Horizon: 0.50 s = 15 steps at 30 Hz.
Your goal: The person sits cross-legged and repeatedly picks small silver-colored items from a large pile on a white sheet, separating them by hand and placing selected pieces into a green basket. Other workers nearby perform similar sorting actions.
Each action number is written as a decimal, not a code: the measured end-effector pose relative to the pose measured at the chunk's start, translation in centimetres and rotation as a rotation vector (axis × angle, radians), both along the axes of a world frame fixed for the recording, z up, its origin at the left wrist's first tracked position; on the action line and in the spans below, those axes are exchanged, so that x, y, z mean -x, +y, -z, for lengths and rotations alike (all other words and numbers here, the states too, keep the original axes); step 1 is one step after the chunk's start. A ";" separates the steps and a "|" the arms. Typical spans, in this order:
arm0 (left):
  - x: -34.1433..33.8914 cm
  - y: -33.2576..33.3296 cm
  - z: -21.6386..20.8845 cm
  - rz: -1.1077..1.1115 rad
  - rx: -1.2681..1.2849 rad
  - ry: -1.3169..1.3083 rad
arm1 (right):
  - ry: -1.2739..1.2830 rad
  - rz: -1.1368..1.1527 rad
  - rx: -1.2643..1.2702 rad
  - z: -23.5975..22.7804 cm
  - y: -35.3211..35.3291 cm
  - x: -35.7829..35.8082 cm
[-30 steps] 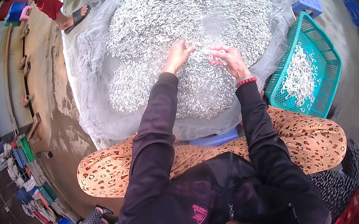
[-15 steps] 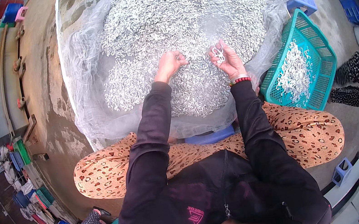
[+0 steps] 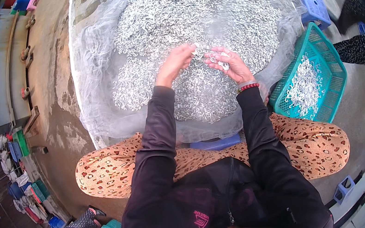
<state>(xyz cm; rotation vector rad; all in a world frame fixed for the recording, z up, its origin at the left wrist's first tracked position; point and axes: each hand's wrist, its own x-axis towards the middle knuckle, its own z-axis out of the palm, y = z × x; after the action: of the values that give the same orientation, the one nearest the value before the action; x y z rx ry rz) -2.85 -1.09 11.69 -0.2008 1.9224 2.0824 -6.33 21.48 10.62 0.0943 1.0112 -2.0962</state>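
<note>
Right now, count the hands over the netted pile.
2: the left hand over the pile, and the right hand beside it, holding curled white pieces. Neither is hidden.

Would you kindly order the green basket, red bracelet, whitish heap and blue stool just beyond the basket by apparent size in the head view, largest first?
1. Whitish heap
2. Green basket
3. Blue stool
4. Red bracelet

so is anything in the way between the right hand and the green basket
Seen from above, some small white pieces and the bunched edge of the net lie between the right hand and the green basket. Nothing else visible seems to block the way.
</note>
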 end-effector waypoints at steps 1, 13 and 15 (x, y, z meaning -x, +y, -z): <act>0.0 0.5 0.5 0.115 0.478 0.105 | -0.001 0.001 -0.025 0.0 0.0 0.0; -1.0 2.3 -0.6 -0.022 0.581 0.194 | 0.021 -0.021 -0.021 0.5 -0.5 0.2; -0.9 2.7 -0.8 0.004 0.555 0.436 | 0.076 -0.069 -0.066 0.7 -0.5 0.3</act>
<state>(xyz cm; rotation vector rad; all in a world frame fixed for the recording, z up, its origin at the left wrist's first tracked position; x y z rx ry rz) -1.94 1.56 12.47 0.1590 2.7266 1.6317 -6.63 20.97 9.93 0.0132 1.1141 -2.0169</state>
